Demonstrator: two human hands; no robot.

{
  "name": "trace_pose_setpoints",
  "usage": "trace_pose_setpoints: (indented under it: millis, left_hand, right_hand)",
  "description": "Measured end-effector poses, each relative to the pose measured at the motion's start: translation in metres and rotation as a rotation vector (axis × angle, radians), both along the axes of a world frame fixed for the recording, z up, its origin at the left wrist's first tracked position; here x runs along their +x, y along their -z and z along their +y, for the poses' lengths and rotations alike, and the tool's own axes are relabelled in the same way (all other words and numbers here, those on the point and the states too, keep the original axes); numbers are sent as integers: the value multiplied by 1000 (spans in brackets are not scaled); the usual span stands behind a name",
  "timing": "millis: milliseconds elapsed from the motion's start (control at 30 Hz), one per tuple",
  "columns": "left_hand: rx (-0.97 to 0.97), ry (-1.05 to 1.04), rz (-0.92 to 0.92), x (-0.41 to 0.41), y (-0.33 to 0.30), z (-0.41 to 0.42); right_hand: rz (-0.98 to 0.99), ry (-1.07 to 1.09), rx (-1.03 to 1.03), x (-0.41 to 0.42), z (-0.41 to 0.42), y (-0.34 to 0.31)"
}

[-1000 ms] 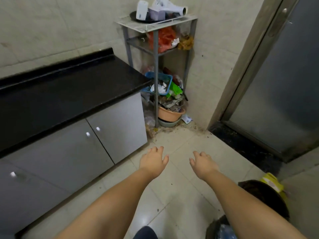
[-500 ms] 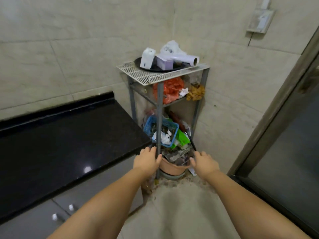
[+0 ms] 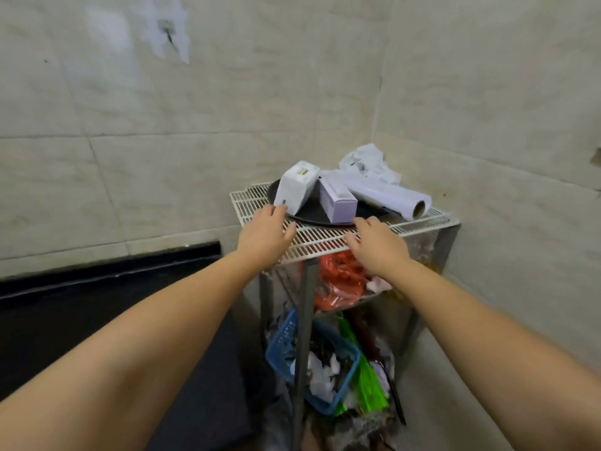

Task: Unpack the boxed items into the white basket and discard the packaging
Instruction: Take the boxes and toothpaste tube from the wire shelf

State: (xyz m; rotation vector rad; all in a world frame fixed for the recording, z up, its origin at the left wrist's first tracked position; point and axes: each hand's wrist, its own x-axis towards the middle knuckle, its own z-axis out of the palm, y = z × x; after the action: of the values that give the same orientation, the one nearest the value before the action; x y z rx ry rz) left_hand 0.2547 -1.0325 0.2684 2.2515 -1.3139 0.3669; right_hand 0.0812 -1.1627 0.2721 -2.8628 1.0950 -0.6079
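A white box (image 3: 295, 187) and a pale purple box (image 3: 337, 199) lean on a black round tray (image 3: 312, 212) on the white wire top shelf (image 3: 325, 237) of a metal rack. My left hand (image 3: 265, 234) is open, its fingertips at the bottom corner of the white box. My right hand (image 3: 377, 244) hovers open over the shelf's front edge, just below the purple box. Neither hand holds anything. No white basket is in view.
A white roll (image 3: 387, 196) and crumpled white plastic (image 3: 369, 164) lie behind the boxes. Lower shelves hold an orange bag (image 3: 338, 281), a blue basket (image 3: 312, 362) of scraps and green plastic (image 3: 367, 379). A black countertop (image 3: 97, 307) sits left; tiled walls form the corner.
The view has risen from the floor to the rack's top shelf. Both hands moved up and forward, from low near the floor to the boxes on the shelf.
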Motion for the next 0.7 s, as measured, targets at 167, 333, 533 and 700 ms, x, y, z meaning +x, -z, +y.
trace_pose_setpoints:
  millis: [167,333,533,700]
  left_hand:
    - [-62,-185,64,27,-20,-97]
    - [-18,-314,232,53,-19,-148]
    - [-154,-307,294,73,-10,-150]
    - [-415,-279,359,87,-25,-109]
  right_hand:
    - [-32,-120,-5,65,-80,-25]
    - [127,-81,212,106,-112,-19]
    - [116,-41,291,116,-121,-12]
    - [-48,-82,280,132,-100,-47]
